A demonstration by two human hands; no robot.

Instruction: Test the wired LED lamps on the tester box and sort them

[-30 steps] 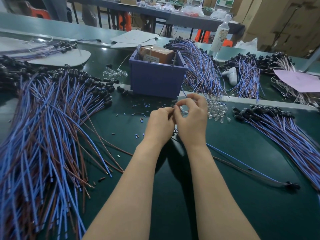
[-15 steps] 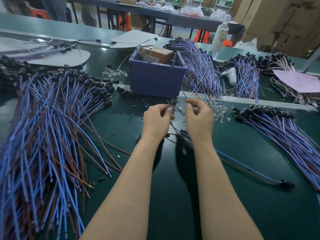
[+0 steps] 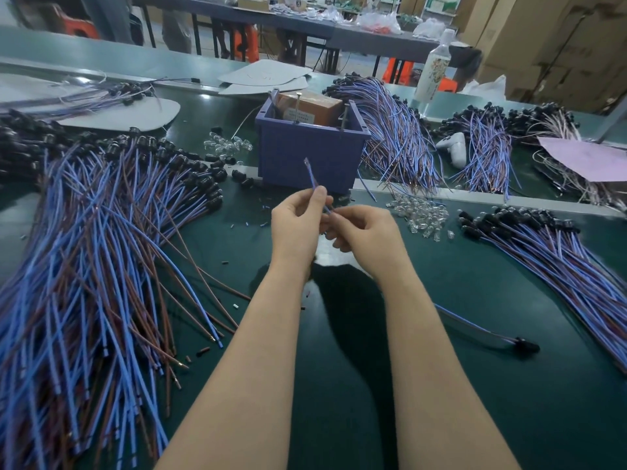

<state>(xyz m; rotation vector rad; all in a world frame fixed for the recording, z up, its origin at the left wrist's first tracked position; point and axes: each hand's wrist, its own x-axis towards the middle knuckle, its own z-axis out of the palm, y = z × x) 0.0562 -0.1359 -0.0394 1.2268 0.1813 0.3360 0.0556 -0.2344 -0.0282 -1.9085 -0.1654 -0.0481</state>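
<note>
My left hand [image 3: 298, 225] pinches the blue and brown wire ends [image 3: 311, 174] of one LED lamp, which point up toward the tester box. My right hand [image 3: 368, 237] grips the same wires just below. The lamp's leads run under my right forearm to its black head [image 3: 526, 344] lying on the mat at the right. The tester box [image 3: 305, 154] is a blue bin holding a brown unit with upright metal pins [image 3: 298, 106], a short way beyond my hands.
A large heap of wired lamps [image 3: 95, 252] covers the left of the green mat [image 3: 339, 368]. Another bundle [image 3: 559, 252] lies at the right, and more bundles [image 3: 397, 137] sit behind the box. Clear bulbs [image 3: 420, 212] are scattered to the right of my hands. A bottle [image 3: 434, 69] stands at the back.
Both hands have risen slightly and come together again. The wire ends now stick up from my left fingers. The lamp head on the mat has slid a little left.
</note>
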